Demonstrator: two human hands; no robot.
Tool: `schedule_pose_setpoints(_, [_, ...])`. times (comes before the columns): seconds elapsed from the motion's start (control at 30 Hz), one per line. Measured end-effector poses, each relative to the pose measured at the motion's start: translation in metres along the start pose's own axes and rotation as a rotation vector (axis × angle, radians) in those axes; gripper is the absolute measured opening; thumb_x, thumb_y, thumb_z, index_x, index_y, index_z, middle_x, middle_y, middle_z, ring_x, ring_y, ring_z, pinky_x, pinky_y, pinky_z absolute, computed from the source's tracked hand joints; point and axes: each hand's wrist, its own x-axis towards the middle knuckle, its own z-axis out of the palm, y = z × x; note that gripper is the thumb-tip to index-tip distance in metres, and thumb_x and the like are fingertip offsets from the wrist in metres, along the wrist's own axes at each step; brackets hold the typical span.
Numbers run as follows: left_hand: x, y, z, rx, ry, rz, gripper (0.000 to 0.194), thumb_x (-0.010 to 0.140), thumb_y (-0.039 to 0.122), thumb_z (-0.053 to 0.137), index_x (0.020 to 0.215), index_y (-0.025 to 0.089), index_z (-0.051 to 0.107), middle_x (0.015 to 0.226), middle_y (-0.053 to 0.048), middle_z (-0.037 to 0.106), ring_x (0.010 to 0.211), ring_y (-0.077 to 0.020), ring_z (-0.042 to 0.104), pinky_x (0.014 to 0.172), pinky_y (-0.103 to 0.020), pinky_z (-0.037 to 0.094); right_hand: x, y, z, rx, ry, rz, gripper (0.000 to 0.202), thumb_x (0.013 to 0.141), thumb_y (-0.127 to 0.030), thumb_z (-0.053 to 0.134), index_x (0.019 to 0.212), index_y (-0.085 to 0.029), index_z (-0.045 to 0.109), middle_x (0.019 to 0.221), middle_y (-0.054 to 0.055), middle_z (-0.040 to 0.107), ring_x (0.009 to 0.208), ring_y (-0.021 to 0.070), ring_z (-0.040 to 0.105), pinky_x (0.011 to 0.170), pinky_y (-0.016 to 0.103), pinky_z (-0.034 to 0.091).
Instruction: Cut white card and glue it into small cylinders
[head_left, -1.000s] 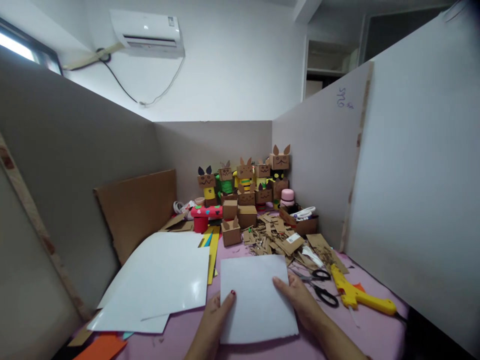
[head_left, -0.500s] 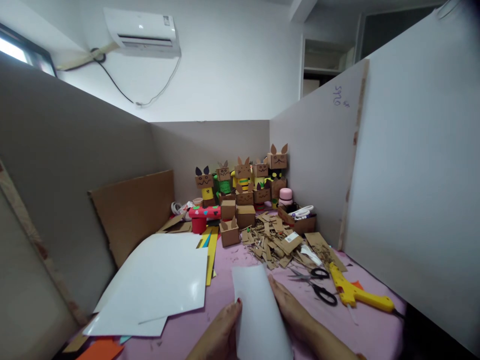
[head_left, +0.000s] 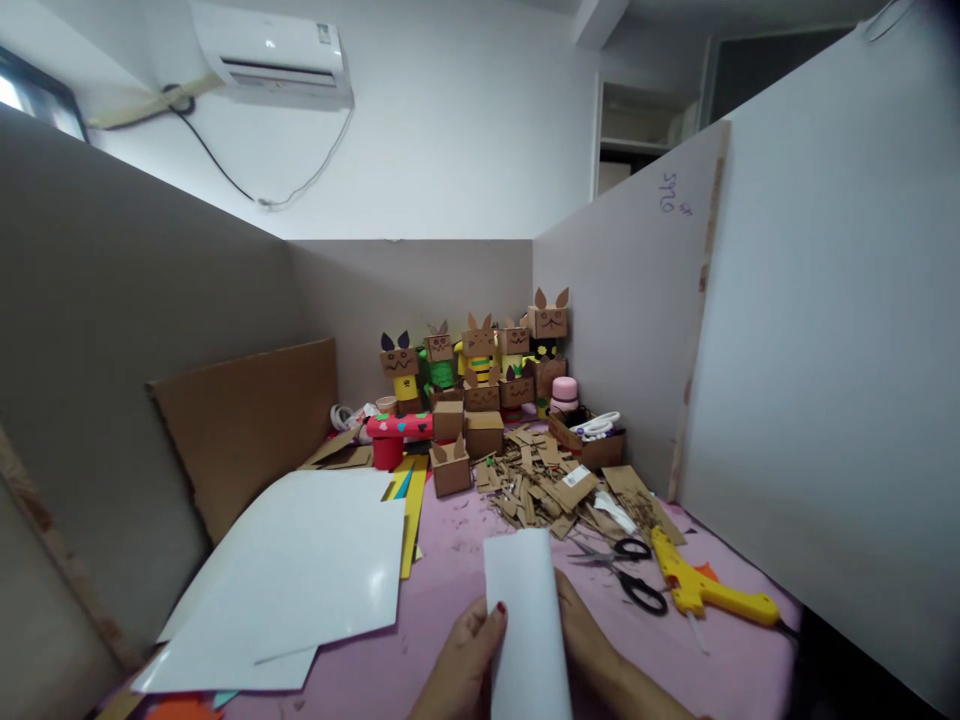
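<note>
A curled piece of white paper (head_left: 526,620) stands between my two hands above the pink-covered table (head_left: 442,560). My left hand (head_left: 472,645) grips its left edge, thumb on the near face and fingers bent behind. Along the right side, my right hand (head_left: 589,635) presses round the paper, its fingertips hidden behind it. Black-handled scissors (head_left: 626,572) lie partly open to the right of my hands. Beyond them rests a yellow glue gun (head_left: 709,585).
Large white sheets (head_left: 300,570) lie on the left, with yellow strips (head_left: 414,520) beside them. Cardboard scraps (head_left: 536,485) are heaped ahead. Behind stand cardboard animal figures (head_left: 478,345), small boxes (head_left: 450,470) and a red tube piece (head_left: 388,450). Grey partitions (head_left: 615,330) enclose the table.
The white paper has become narrower and more tightly curled between my hands. Both hands are closer together, the left one having shifted right. The view has turned slightly.
</note>
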Motion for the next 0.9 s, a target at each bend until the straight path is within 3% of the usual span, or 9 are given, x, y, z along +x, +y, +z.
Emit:
schedule_pose_setpoints(0.13, [0.002,0.011,-0.01,0.197,0.162,0.158,0.039,0.073,0.045,0.067,0.096,0.014,0.063,0.083,-0.01,0.072,0.073,-0.0238,0.067,0.065,-0.031,0.051,-0.001,-0.009,0.002,0.079,-0.044,0.019,0.055,0.085,-0.063,0.036,0.104,-0.021,0.065,0.101,0.008,0.068,0.092,0.023,0.059,0.082,0.036,0.044])
schedule_pose_setpoints(0.23, [-0.002,0.022,-0.018,0.566,0.26,0.358,0.029,0.079,0.044,0.061,0.086,0.016,0.063,0.08,-0.007,0.07,0.073,-0.0234,0.065,0.062,-0.03,0.05,0.0,-0.011,0.0,0.044,-0.039,0.003,0.061,0.08,-0.067,0.041,0.117,-0.021,0.055,0.106,0.009,0.064,0.09,0.0232,0.059,0.074,0.033,0.045])
schedule_pose_setpoints(0.37, [-0.013,0.037,-0.026,1.247,0.271,0.837,0.015,0.086,0.029,0.053,0.09,0.021,0.064,0.093,-0.008,0.07,0.088,-0.0239,0.063,0.079,-0.032,0.048,-0.001,-0.005,-0.014,-0.183,0.148,-0.263,0.079,0.069,-0.068,0.056,0.132,-0.023,0.038,0.127,0.011,0.049,0.11,0.0271,0.049,0.086,0.035,0.04])
schedule_pose_setpoints(0.47, [-0.02,0.042,-0.028,1.702,0.194,1.042,0.016,0.087,0.021,0.049,0.09,0.022,0.065,0.093,-0.008,0.071,0.083,-0.0233,0.065,0.075,-0.032,0.05,-0.011,-0.004,-0.026,-0.346,0.172,-0.51,0.083,0.068,-0.068,0.058,0.135,-0.028,0.033,0.137,0.009,0.041,0.122,0.0307,0.038,0.097,0.039,0.031])
schedule_pose_setpoints(0.6, [-0.026,0.031,-0.025,2.0,-0.013,1.117,0.021,0.083,0.009,0.046,0.076,0.019,0.063,0.086,-0.008,0.073,0.07,-0.0217,0.066,0.066,-0.033,0.053,-0.027,-0.009,-0.029,-0.42,0.021,-0.518,0.065,0.078,-0.063,0.049,0.134,-0.031,0.039,0.132,0.008,0.048,0.121,0.0307,0.041,0.1,0.042,0.029])
schedule_pose_setpoints(0.67, [-0.028,0.024,-0.022,2.049,-0.11,1.122,0.02,0.079,0.006,0.049,0.072,0.019,0.062,0.091,-0.008,0.073,0.074,-0.0223,0.067,0.071,-0.035,0.053,-0.03,-0.011,-0.025,-0.408,-0.016,-0.417,0.043,0.088,-0.052,0.042,0.12,-0.028,0.055,0.121,0.008,0.057,0.114,0.028,0.048,0.096,0.039,0.033])
schedule_pose_setpoints(0.73, [-0.029,0.019,-0.021,2.089,-0.151,1.113,0.018,0.077,0.006,0.051,0.072,0.02,0.062,0.098,-0.009,0.073,0.081,-0.0241,0.067,0.076,-0.038,0.052,-0.029,-0.011,-0.02,-0.389,-0.037,-0.28,0.034,0.091,-0.043,0.041,0.099,-0.023,0.068,0.102,0.008,0.064,0.098,0.0254,0.056,0.086,0.036,0.041])
schedule_pose_setpoints(0.8, [-0.03,0.018,-0.02,2.112,-0.196,1.099,0.015,0.075,0.008,0.053,0.073,0.02,0.061,0.103,-0.009,0.072,0.085,-0.0257,0.067,0.077,-0.04,0.052,-0.024,-0.01,-0.019,-0.369,-0.06,-0.166,0.026,0.086,-0.035,0.05,0.085,-0.019,0.07,0.086,0.007,0.066,0.085,0.0235,0.06,0.077,0.034,0.045])
schedule_pose_setpoints(0.9, [-0.032,0.022,-0.018,2.059,-0.261,1.055,0.013,0.076,0.012,0.057,0.086,0.017,0.061,0.103,-0.011,0.071,0.087,-0.0267,0.066,0.078,-0.042,0.05,-0.019,-0.007,-0.021,-0.311,-0.037,-0.093,0.016,0.073,-0.024,0.061,0.085,-0.018,0.07,0.09,0.006,0.066,0.09,0.0247,0.06,0.079,0.035,0.044])
